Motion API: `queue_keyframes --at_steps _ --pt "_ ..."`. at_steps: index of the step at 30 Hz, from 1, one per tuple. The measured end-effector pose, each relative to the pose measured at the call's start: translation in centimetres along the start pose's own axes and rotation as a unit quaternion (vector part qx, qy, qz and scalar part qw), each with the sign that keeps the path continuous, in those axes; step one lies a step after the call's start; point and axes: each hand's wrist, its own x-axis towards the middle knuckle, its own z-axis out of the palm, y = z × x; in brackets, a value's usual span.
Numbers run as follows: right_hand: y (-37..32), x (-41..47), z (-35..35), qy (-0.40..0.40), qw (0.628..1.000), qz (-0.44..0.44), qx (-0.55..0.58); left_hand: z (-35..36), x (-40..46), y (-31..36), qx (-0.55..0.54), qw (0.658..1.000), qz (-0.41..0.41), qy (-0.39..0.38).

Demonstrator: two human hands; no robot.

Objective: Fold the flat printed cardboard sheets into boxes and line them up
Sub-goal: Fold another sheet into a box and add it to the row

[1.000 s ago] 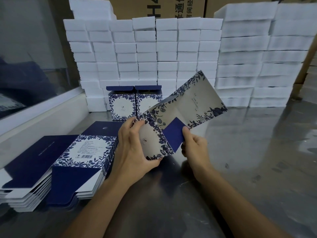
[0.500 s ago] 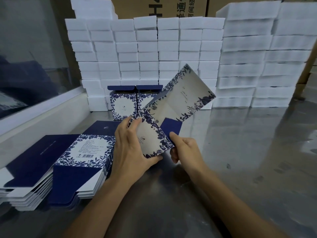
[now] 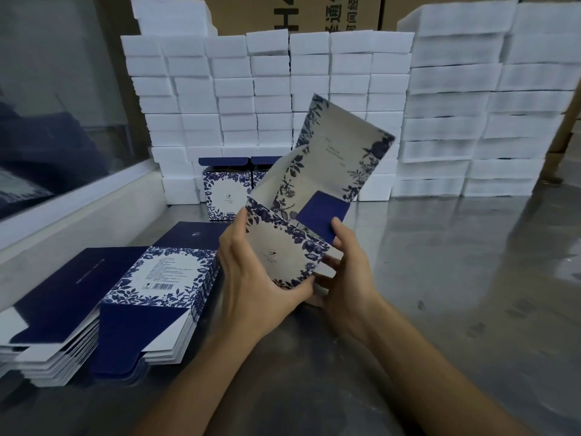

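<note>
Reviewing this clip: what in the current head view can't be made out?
- Second folded box: mostly hidden behind the held sheet; more boxes behind cannot be told.
- Right hand: fingertips tucked behind the sheet's front panel.
- Print on the sheet and on the flat stack: too small to read.
- Stack's left end: cut off by the frame edge.
- Brown carton lettering: cropped by the top edge and white foam blocks.
</note>
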Motion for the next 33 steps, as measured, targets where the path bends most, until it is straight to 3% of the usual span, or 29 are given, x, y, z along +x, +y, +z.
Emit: queue_keyframes --at_steps 5,9,11,14,23,28,33 --pt "-0.1 0.3 -0.7 0.011 1.000 -0.015 0.012 -0.1 0.1 0.2 -0.105 0.994 -0.030 -0.026" --pt "-1.6 0.5 -1.8 0.021 0.993 -0.111 -0.037 -0.5 0.6 0.1 -0.206 0.976 -0.046 -0.055" --pt "-2.3 0.6 -2.5 0.047 0.980 -0.166 -0.100 -0.7 0.8 0.1 -0.269 0.958 -0.090 -0.035" --pt "-2.8 0.3 -3.2 0.006 0.966 -0.213 -0.149 -0.8 1.4 -0.1 -0.333 0.925 -0.183 -0.001" --pt "-3.1 -0.6 -2.6 -0.100 0.928 -0.279 -0.225 -1.6 2.5 -0.7 -0.359 0.899 -0.249 0.038" --pt "-2.9 -1.4 -2.0 -0.130 0.901 -0.301 -0.285 -1.8 2.5 -1.1 -0.306 0.924 -0.228 0.043" --pt "-2.0 -1.8 -1.5 -0.133 0.868 -0.310 -0.366 -2.2 2.8 -1.7 -0.299 0.901 -0.297 0.105"
